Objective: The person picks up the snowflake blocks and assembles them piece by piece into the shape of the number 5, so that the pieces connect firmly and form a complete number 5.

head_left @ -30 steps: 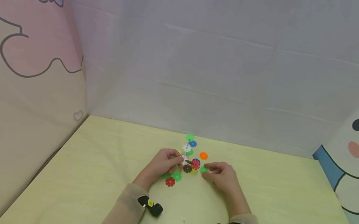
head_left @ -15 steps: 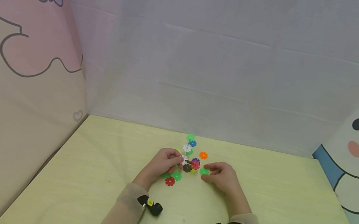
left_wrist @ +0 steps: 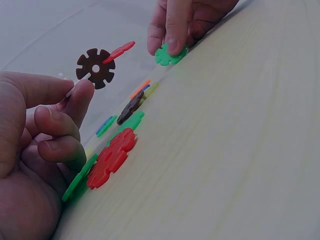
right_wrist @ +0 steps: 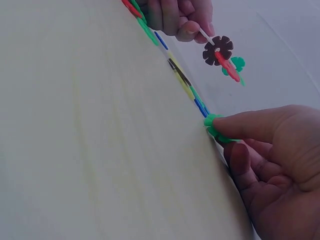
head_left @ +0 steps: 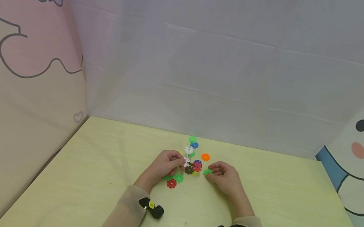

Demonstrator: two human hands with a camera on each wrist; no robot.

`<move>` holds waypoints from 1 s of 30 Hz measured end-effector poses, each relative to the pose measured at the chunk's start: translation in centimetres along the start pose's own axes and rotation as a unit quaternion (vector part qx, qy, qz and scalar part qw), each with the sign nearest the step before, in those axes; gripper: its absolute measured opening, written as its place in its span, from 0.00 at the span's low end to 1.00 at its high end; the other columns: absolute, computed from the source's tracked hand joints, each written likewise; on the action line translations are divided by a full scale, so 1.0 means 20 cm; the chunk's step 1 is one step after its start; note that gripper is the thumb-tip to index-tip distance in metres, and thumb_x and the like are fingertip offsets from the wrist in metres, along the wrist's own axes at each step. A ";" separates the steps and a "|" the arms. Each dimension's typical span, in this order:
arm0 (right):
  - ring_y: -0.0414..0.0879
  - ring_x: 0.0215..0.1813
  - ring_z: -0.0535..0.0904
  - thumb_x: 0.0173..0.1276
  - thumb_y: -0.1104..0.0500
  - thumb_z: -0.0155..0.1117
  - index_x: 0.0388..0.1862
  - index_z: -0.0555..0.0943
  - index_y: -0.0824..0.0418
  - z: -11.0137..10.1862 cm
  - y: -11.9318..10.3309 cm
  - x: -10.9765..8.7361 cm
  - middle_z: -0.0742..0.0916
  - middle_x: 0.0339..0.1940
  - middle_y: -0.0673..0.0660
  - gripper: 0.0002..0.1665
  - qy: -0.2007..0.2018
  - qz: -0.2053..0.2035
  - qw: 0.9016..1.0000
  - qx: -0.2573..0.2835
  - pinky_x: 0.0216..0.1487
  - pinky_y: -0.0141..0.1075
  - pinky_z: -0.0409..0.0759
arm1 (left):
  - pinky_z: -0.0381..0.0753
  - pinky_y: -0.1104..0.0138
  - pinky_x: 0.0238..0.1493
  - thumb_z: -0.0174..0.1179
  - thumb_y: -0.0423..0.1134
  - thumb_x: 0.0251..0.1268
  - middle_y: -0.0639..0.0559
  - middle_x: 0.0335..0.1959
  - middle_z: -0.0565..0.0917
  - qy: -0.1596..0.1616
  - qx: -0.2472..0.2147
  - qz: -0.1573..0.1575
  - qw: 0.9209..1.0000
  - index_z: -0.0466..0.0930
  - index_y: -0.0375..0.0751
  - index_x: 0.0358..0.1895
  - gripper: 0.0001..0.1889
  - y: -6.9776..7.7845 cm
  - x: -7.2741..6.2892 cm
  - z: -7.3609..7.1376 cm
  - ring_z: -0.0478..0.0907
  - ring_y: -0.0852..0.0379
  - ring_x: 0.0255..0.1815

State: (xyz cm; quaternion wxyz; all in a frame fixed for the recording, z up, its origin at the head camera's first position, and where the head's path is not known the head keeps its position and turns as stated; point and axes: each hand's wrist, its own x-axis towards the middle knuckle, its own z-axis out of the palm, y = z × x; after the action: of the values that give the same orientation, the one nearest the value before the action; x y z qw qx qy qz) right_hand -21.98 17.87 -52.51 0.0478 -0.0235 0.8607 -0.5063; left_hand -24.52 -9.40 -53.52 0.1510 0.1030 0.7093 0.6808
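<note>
My left hand pinches a white snowflake disc between thumb and forefinger. A dark brown notched disc is joined to that white one, and a red disc slots into the brown one's far side. All of these are held above the table. My right hand pinches a green snowflake disc with thumb and fingers, low near the tabletop, apart from the joined discs. Just beneath my left hand lie a red disc and green discs.
On the pale table lie more loose discs: an orange one, a dark one, and several in blue, yellow and green. A white disc and a green disc sit farther back, toward the grey cloth wall.
My right fingers have shifted slightly upward, and the green disc between them has turned a little. My left hand stays in place with the joined discs.
</note>
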 end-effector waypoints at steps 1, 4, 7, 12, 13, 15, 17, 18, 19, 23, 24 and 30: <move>0.48 0.43 0.81 0.68 0.63 0.80 0.50 0.88 0.63 0.00 0.00 0.00 0.89 0.43 0.56 0.14 0.000 -0.003 1.000 0.004 0.48 0.37 0.80 | 0.64 0.70 0.20 0.64 0.38 0.81 0.47 0.31 0.89 0.000 -0.001 -0.001 1.000 0.85 0.33 0.42 0.10 0.00 0.00 0.00 0.63 0.61 0.15; 0.47 0.44 0.81 0.69 0.63 0.79 0.51 0.89 0.64 0.00 0.01 0.00 0.89 0.44 0.56 0.14 -0.004 -0.010 1.000 0.006 0.48 0.36 0.81 | 0.63 0.70 0.20 0.64 0.38 0.81 0.47 0.31 0.89 -0.001 -0.001 -0.001 1.000 0.85 0.33 0.42 0.10 0.00 0.00 0.00 0.63 0.61 0.15; 0.47 0.43 0.82 0.69 0.63 0.79 0.51 0.90 0.64 0.00 0.01 0.00 0.89 0.43 0.55 0.13 -0.006 -0.013 1.000 0.003 0.48 0.37 0.81 | 0.64 0.70 0.20 0.64 0.38 0.82 0.47 0.31 0.89 -0.002 -0.001 -0.001 1.000 0.85 0.33 0.42 0.10 0.00 0.00 0.00 0.63 0.61 0.15; 0.46 0.42 0.82 0.69 0.62 0.80 0.50 0.91 0.63 -0.01 0.01 0.00 0.90 0.41 0.54 0.12 -0.008 -0.013 1.000 0.001 0.48 0.38 0.81 | 0.64 0.70 0.20 0.64 0.38 0.82 0.47 0.31 0.89 -0.002 -0.002 0.000 1.000 0.85 0.33 0.42 0.10 0.00 0.00 0.00 0.64 0.61 0.16; 0.46 0.42 0.82 0.69 0.62 0.80 0.49 0.91 0.63 -0.01 0.01 0.00 0.90 0.41 0.54 0.12 -0.008 -0.013 1.000 0.001 0.48 0.38 0.81 | 0.64 0.70 0.20 0.64 0.38 0.82 0.48 0.31 0.89 -0.002 -0.002 0.000 1.000 0.85 0.33 0.42 0.10 0.00 0.00 0.00 0.64 0.61 0.15; 0.46 0.42 0.82 0.69 0.62 0.80 0.48 0.91 0.63 -0.01 0.02 0.00 0.90 0.41 0.54 0.11 -0.008 -0.014 1.000 0.003 0.47 0.38 0.81 | 0.64 0.70 0.20 0.64 0.38 0.82 0.48 0.31 0.89 -0.002 -0.002 0.000 1.000 0.85 0.34 0.42 0.10 -0.01 0.00 0.00 0.64 0.61 0.15; 0.46 0.41 0.83 0.69 0.61 0.81 0.47 0.91 0.63 -0.01 0.02 0.00 0.90 0.40 0.53 0.10 -0.004 -0.015 1.000 0.004 0.46 0.37 0.81 | 0.64 0.70 0.20 0.64 0.38 0.82 0.48 0.31 0.89 -0.002 -0.003 0.001 1.000 0.85 0.34 0.42 0.10 -0.01 0.00 0.00 0.64 0.62 0.15; 0.46 0.41 0.83 0.69 0.61 0.81 0.46 0.91 0.62 -0.01 0.02 0.00 0.91 0.40 0.53 0.10 -0.001 -0.016 1.000 0.004 0.46 0.36 0.81 | 0.64 0.70 0.20 0.64 0.38 0.82 0.49 0.31 0.89 -0.001 -0.003 0.001 1.000 0.85 0.34 0.42 0.10 -0.01 0.00 0.00 0.64 0.62 0.15; 0.45 0.41 0.83 0.69 0.61 0.81 0.45 0.91 0.62 -0.02 0.02 0.00 0.91 0.39 0.53 0.10 0.003 -0.016 1.000 0.004 0.46 0.36 0.81 | 0.64 0.70 0.19 0.64 0.38 0.82 0.48 0.31 0.89 0.000 -0.004 0.002 1.000 0.85 0.34 0.42 0.09 -0.01 0.00 0.00 0.64 0.62 0.15; 0.45 0.39 0.84 0.69 0.61 0.81 0.44 0.91 0.62 -0.02 0.01 -0.01 0.91 0.38 0.53 0.09 0.016 -0.020 1.000 0.012 0.44 0.35 0.81 | 0.64 0.71 0.19 0.64 0.38 0.81 0.48 0.31 0.89 0.005 -0.009 0.004 1.000 0.84 0.33 0.42 0.10 -0.01 0.00 0.00 0.64 0.63 0.15; 0.45 0.39 0.84 0.70 0.61 0.81 0.44 0.90 0.63 -0.02 0.01 -0.01 0.91 0.37 0.53 0.09 0.017 -0.022 0.999 0.016 0.44 0.35 0.81 | 0.64 0.71 0.19 0.64 0.38 0.81 0.48 0.31 0.89 0.006 -0.010 0.004 1.000 0.84 0.33 0.42 0.10 -0.01 0.01 0.00 0.64 0.63 0.15; 0.45 0.39 0.84 0.71 0.61 0.80 0.45 0.89 0.65 -0.03 -0.01 -0.02 0.92 0.38 0.54 0.10 0.021 -0.027 0.999 0.041 0.44 0.33 0.82 | 0.64 0.71 0.18 0.64 0.37 0.82 0.50 0.29 0.89 0.011 -0.013 0.009 1.000 0.84 0.32 0.42 0.10 -0.01 0.01 0.00 0.64 0.62 0.14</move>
State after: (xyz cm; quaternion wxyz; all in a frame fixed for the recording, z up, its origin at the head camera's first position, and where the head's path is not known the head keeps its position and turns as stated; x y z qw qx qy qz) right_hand -21.72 18.28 -52.14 0.0170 -0.0346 0.8393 -0.5423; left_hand -24.60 -9.31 -53.72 0.1386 0.1003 0.7012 0.6922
